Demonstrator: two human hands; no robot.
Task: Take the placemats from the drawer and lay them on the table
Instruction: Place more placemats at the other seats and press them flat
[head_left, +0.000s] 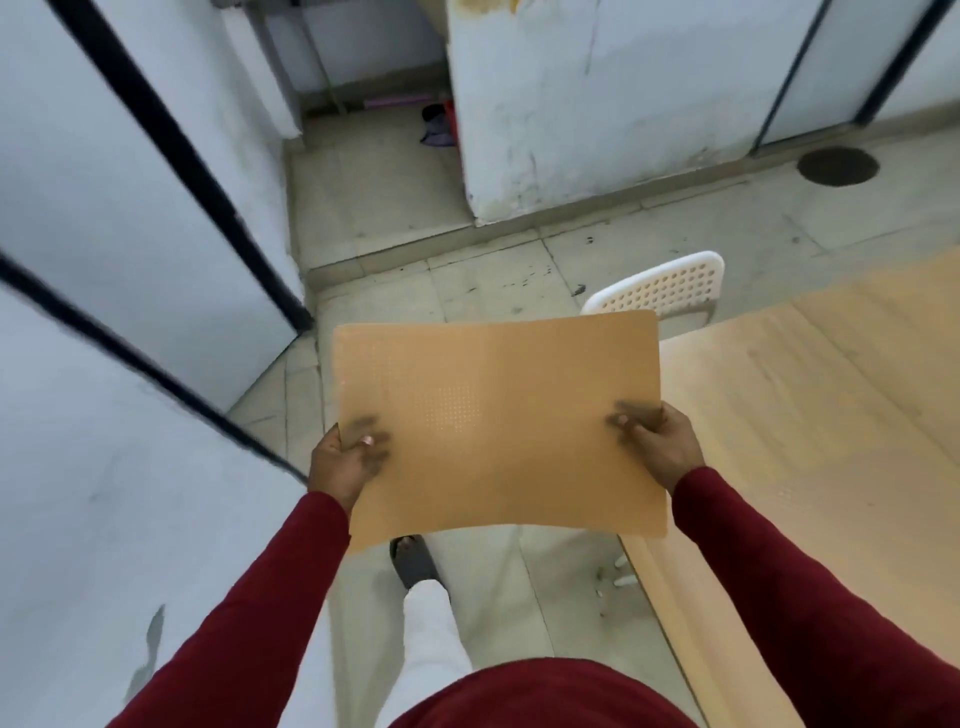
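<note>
While the mat (498, 426) hangs in the air just left of the counter (810, 467), left hand (349, 457) and right hand (657, 441) each pinch a side edge. It sags between them; a loose pinch might drop it, or it could snag the chair (670, 286) beyond.

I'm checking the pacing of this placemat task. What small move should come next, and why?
Probably swing the placemat right over the table: both the left hand and right hand grip it in the air, mostly above the floor.
</note>
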